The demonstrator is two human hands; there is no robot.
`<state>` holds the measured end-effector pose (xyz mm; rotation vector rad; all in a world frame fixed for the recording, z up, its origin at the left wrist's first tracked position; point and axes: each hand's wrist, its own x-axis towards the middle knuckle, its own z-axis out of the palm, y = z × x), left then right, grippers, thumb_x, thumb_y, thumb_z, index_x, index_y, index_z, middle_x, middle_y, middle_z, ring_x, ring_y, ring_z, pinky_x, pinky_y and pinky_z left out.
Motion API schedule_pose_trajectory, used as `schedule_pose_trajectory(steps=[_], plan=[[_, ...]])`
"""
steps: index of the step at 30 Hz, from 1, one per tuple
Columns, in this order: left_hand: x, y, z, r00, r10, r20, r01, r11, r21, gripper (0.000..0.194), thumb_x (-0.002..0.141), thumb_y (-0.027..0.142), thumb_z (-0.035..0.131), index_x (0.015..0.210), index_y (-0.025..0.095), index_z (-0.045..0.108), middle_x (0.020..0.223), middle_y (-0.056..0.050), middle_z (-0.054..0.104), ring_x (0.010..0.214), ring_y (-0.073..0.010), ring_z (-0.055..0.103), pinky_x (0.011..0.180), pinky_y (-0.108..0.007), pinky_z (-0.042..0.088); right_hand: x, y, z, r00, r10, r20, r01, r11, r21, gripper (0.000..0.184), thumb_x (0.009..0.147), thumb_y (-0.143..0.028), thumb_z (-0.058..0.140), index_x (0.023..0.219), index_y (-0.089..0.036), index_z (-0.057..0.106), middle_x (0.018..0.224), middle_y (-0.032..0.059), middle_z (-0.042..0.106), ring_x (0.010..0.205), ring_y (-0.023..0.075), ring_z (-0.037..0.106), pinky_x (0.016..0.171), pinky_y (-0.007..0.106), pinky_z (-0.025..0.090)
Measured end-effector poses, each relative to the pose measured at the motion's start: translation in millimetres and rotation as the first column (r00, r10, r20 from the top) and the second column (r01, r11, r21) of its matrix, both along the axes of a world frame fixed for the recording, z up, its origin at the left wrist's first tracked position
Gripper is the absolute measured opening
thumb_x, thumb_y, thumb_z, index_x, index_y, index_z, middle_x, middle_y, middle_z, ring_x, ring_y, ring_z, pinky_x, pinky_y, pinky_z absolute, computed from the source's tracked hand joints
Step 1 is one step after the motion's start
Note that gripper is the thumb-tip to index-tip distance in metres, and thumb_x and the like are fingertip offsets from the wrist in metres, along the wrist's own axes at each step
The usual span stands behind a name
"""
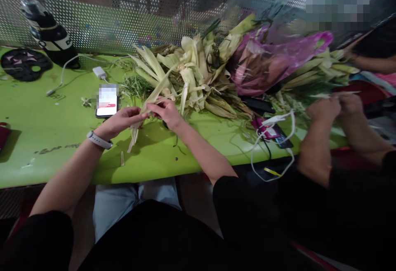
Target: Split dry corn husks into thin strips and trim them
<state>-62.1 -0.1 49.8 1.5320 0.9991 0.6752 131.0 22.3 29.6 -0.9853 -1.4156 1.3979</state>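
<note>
Long pale strips of corn husk run between my two hands over the green table. My left hand, with a white watch band on the wrist, pinches the husk near its lower end, and a loose tail dangles below. My right hand grips the same husk a little to the right, fingers curled around it. Right behind them lies a heap of dry corn husks, some folded, some peeled into strips. A phone with a lit screen stands just left of the heap, close behind my left hand.
A pink plastic bag sits among husks at right. White cables, a power bank and a dark phone lie nearby. Another person's hands work at far right. A dark bottle and black palette-shaped mat stand back left, before a mesh panel.
</note>
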Motion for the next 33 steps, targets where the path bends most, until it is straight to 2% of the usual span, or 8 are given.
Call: schedule_pose_trajectory(steps=[4,7,9,12,17,23,28,33], plan=[[-20.3,10.1,0.4,0.901,0.289,-0.325,-0.248,0.955,0.162,0.035,0.082,0.051,0.063,0.083,0.016,0.067,0.071,-0.006,0.067,0.059,-0.0157,0.061,0.057,-0.029,0.05,16.0,12.5,3.5,0.994,-0.054,-0.09,0.046,0.995,-0.084,0.029,0.075,-0.041,0.074,0.082,-0.018,0.059,0.059,-0.006,0.052,0.05,0.0059,0.045,0.046,0.019,0.038],[-25.4,16.8,-11.7,0.751,0.342,-0.565,-0.157,0.923,0.351,0.028,0.071,0.045,0.072,0.066,0.018,0.064,0.057,-0.005,0.063,0.051,-0.0164,0.056,0.052,-0.028,0.043,23.9,19.1,4.9,0.992,-0.008,-0.123,-0.011,0.988,-0.155,0.03,0.073,-0.039,0.077,0.084,-0.018,0.059,0.059,-0.0066,0.052,0.05,0.0056,0.045,0.046,0.019,0.036],[-22.9,18.3,-20.2,0.709,0.318,-0.63,-0.067,0.919,0.388,0.022,0.067,0.039,0.074,0.063,0.019,0.064,0.058,-0.005,0.064,0.051,-0.0164,0.054,0.052,-0.028,0.04,24.2,19.5,4.5,0.992,0.032,-0.126,-0.056,0.98,-0.193,0.03,0.071,-0.037,0.078,0.085,-0.017,0.059,0.06,-0.0066,0.053,0.051,0.0054,0.046,0.046,0.018,0.036],[-18.5,16.9,-23.7,0.711,0.271,-0.649,-0.01,0.926,0.376,0.016,0.07,0.033,0.069,0.067,0.019,0.064,0.065,-0.008,0.069,0.054,-0.0176,0.058,0.053,-0.028,0.041,21.3,16.9,4.7,0.988,0.071,-0.134,-0.103,0.963,-0.248,0.03,0.069,-0.033,0.081,0.083,-0.016,0.06,0.061,-0.0056,0.056,0.051,0.005,0.048,0.046,0.018,0.038],[-18.5,12.2,-10.8,0.799,0.237,-0.552,-0.102,0.959,0.264,0.021,0.081,0.036,0.063,0.089,0.017,0.063,0.083,-0.011,0.074,0.056,-0.018,0.064,0.053,-0.029,0.048,19.4,13.5,9.0,0.978,0.109,-0.178,-0.157,0.945,-0.285,0.031,0.064,-0.032,0.084,0.081,-0.016,0.064,0.063,-0.0045,0.061,0.053,0.0049,0.052,0.049,0.017,0.043],[-8.1,1.5,-2.8,0.842,0.355,-0.406,-0.213,0.911,0.354,0.056,0.085,0.031,0.061,0.137,0.016,0.045,0.085,-0.011,0.074,0.064,-0.0208,0.068,0.056,-0.029,0.05,14.1,13.0,3.1,0.981,0.161,-0.113,-0.187,0.938,-0.292,0.031,0.059,-0.03,0.088,0.079,-0.016,0.069,0.074,-0.0004,0.068,0.061,0.0066,0.058,0.053,0.018,0.044],[-0.1,-11.3,5.3,0.735,0.507,-0.451,-0.223,0.808,0.545,0.048,0.087,0.027,0.053,0.133,0.012,0.049,0.081,-0.01,0.074,0.066,-0.0217,0.068,0.059,-0.03,0.049,10.4,12.2,-0.1,0.979,0.16,-0.125,-0.19,0.937,-0.293,0.03,0.06,-0.03,0.088,0.081,-0.017,0.07,0.084,0.0003,0.071,0.073,0.0087,0.062,0.059,0.019,0.046],[-4.1,-19.6,18.6,0.589,0.565,-0.578,-0.149,0.779,0.609,0.03,0.079,0.021,0.056,0.108,0.013,0.061,0.064,-0.007,0.065,0.053,-0.0214,0.059,0.053,-0.031,0.044,11.6,12.2,0.4,0.977,0.177,-0.117,-0.205,0.928,-0.31,0.029,0.062,-0.029,0.087,0.083,-0.016,0.071,0.086,0.0008,0.071,0.074,0.0087,0.061,0.061,0.019,0.048]])
